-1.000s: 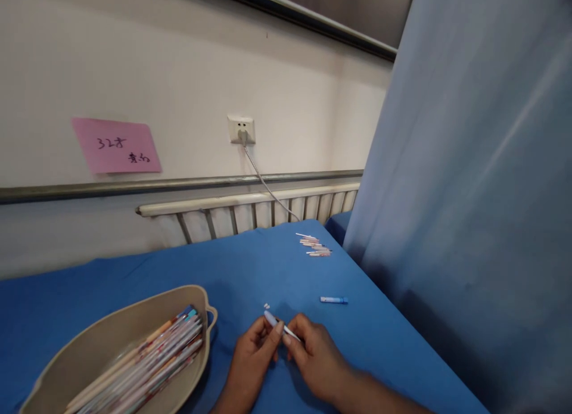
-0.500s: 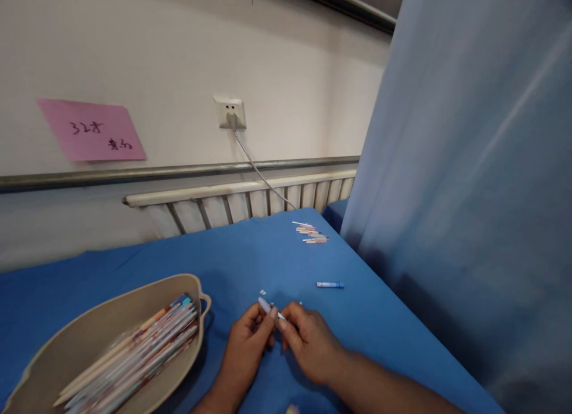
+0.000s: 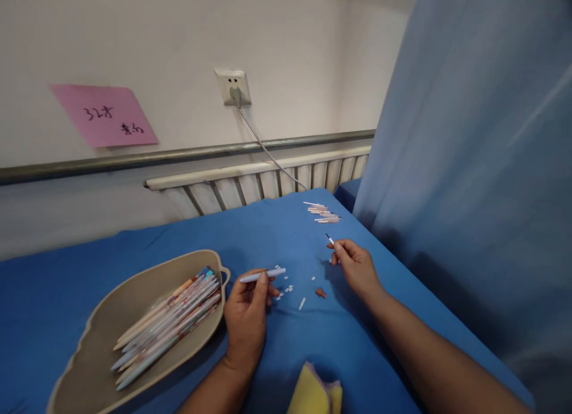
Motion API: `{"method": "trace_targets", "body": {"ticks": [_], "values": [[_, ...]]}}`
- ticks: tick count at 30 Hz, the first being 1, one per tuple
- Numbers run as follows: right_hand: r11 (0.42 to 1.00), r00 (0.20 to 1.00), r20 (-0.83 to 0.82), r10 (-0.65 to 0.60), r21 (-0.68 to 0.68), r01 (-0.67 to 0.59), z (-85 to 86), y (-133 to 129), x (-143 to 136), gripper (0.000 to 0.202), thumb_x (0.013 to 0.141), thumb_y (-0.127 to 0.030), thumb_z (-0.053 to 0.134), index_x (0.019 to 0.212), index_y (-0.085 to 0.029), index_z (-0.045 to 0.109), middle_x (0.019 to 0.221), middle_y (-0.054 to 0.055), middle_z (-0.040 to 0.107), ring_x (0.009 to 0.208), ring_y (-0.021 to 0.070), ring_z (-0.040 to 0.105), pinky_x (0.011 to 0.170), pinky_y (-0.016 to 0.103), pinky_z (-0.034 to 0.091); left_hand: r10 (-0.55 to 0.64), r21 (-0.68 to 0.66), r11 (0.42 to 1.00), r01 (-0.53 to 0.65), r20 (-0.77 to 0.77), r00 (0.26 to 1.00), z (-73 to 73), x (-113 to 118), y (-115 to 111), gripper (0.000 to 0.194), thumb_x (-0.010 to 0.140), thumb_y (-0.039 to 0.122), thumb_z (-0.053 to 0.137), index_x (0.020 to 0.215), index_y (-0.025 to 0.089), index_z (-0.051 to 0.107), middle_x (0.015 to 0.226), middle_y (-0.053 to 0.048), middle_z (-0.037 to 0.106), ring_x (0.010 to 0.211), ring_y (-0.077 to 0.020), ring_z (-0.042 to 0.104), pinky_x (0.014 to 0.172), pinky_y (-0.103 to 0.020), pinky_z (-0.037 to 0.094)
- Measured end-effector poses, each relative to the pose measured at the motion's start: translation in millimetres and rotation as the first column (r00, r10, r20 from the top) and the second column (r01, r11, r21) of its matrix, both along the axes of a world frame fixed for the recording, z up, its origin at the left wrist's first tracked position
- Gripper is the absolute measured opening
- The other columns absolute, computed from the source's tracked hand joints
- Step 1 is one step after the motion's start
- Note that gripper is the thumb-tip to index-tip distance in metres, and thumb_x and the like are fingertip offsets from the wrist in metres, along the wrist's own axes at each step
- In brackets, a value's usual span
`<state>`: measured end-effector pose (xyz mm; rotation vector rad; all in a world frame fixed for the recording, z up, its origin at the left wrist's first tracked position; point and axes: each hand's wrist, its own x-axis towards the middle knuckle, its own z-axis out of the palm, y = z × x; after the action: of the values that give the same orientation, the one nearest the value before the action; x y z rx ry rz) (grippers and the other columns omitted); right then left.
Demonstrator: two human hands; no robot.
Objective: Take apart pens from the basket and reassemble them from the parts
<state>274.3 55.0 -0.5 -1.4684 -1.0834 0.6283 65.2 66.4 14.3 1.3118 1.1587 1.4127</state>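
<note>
My left hand [image 3: 248, 310] pinches a pale lavender pen [image 3: 263, 275] between thumb and fingers, just right of the basket. Further right and farther back, my right hand [image 3: 355, 268] grips a thin white stick with a dark tip [image 3: 329, 239], held above the blue cloth. Small white bits [image 3: 289, 289] lie scattered by my left fingertips. Between the hands rest a short white piece [image 3: 302, 304] and a small brown piece [image 3: 320, 292]. A group of thin white and pinkish sticks [image 3: 324, 211] lies near the far corner.
At the left stands a beige basket [image 3: 84, 348] holding many pens [image 3: 170, 324]. A yellow cloth [image 3: 310, 393] lies at the front edge. Behind the blue-covered surface [image 3: 147, 247] are a white rail [image 3: 201, 177] and a wall socket [image 3: 233, 87]; a blue curtain [image 3: 469, 164] hangs right.
My hands have come apart, the right one moving away to the right with the thin stick. The lavender pen stays in my left hand. The view has shifted, showing more of the yellow cloth.
</note>
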Motion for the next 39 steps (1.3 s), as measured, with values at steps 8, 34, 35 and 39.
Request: {"method": "trace_targets", "body": {"ticks": [8, 34, 35, 39], "values": [[0.999, 0.999, -0.012, 0.031, -0.009, -0.031, -7.6, -1, -10, 0.027, 0.082, -0.045, 0.047, 0.078, -0.019, 0.053, 0.056, -0.003, 0.051, 0.052, 0.0121, 0.048, 0.051, 0.023, 0.039, -0.011, -0.074, 0.997, 0.014, 0.047, 0.999, -5.9, -1, 6, 0.025, 0.074, 0.039, 0.064, 0.084, 0.017, 0.059, 0.063, 0.001, 0.063, 0.049, -0.0105, 0.053, 0.048, -0.021, 0.042], [0.956, 0.960, -0.024, 0.280, -0.085, -0.281, -11.1, -8, -22, 0.017, 0.078, -0.033, 0.055, 0.072, -0.018, 0.059, 0.058, -0.004, 0.055, 0.045, 0.0108, 0.056, 0.046, 0.021, 0.044, -0.077, -0.123, 0.988, 0.091, 0.115, 0.990, -14.0, -3, 10, 0.022, 0.078, 0.036, 0.064, 0.081, 0.015, 0.059, 0.061, 0.002, 0.062, 0.049, -0.0077, 0.050, 0.048, -0.018, 0.040], [0.952, 0.957, -0.008, 0.289, -0.099, -0.289, -11.9, -9, -23, 0.017, 0.078, -0.033, 0.055, 0.072, -0.019, 0.060, 0.059, -0.004, 0.056, 0.046, 0.0112, 0.057, 0.047, 0.021, 0.044, -0.074, -0.124, 0.988, 0.088, 0.118, 0.990, -14.1, -3, 10, 0.022, 0.078, 0.036, 0.064, 0.081, 0.015, 0.059, 0.062, 0.002, 0.062, 0.049, -0.0078, 0.050, 0.048, -0.018, 0.040], [0.941, 0.947, 0.053, 0.318, -0.141, -0.308, -12.3, -10, -24, 0.018, 0.081, -0.034, 0.051, 0.074, -0.020, 0.059, 0.060, -0.004, 0.057, 0.049, 0.0122, 0.060, 0.050, 0.022, 0.044, -0.063, -0.129, 0.989, 0.079, 0.125, 0.990, -13.7, -2, 10, 0.022, 0.077, 0.036, 0.064, 0.081, 0.015, 0.059, 0.064, 0.001, 0.062, 0.050, -0.0082, 0.051, 0.048, -0.019, 0.039]]}}
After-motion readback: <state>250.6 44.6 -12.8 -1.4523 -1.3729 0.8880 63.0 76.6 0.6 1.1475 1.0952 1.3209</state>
